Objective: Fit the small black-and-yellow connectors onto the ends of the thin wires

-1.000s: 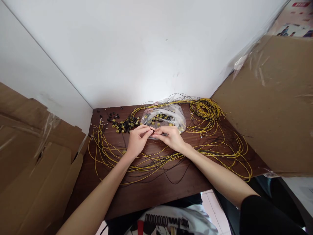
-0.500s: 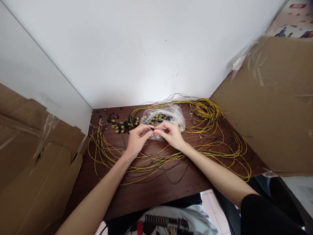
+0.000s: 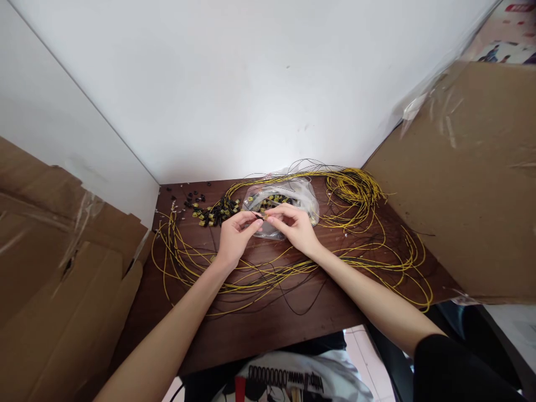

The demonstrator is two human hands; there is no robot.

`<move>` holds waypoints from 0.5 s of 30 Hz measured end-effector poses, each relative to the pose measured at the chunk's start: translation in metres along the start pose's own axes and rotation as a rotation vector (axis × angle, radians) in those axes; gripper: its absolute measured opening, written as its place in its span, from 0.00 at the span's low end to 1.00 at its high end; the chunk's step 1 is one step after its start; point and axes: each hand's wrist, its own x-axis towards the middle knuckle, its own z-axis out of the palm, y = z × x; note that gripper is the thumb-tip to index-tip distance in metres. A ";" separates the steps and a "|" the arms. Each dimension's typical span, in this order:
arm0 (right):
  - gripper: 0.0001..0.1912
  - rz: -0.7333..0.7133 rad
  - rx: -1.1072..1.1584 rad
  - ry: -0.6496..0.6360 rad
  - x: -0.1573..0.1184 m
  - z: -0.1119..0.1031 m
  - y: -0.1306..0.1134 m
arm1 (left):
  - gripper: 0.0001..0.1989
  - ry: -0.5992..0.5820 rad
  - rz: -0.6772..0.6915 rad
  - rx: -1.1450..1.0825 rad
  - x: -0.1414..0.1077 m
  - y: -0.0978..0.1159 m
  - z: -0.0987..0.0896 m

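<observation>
L hand [image 3: 234,237] & R hand [image 3: 300,231] nearly tip to tip just in front of clear plastic bag [image 3: 310,196], both pinched on small blk/yel connector [image 3: 263,217]; this pc. in hand, fit unclear. More connectors in bag; connector pile [image 3: 218,213] L of bag, wire coil [image 3: 355,187] R, loose wires [image 3: 285,272] in front; done vs. left can't tell.
</observation>
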 end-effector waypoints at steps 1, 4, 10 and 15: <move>0.09 0.003 0.011 -0.006 0.000 0.000 0.000 | 0.10 0.005 0.005 -0.004 0.000 0.000 0.000; 0.10 0.006 0.027 -0.022 -0.001 0.001 -0.001 | 0.10 0.018 0.018 -0.008 -0.001 0.001 0.001; 0.09 -0.060 -0.083 -0.018 -0.002 0.000 -0.004 | 0.09 0.027 0.036 -0.004 -0.001 0.001 0.001; 0.10 -0.093 -0.138 0.011 -0.004 0.002 -0.002 | 0.09 0.074 0.049 0.028 -0.002 0.000 0.002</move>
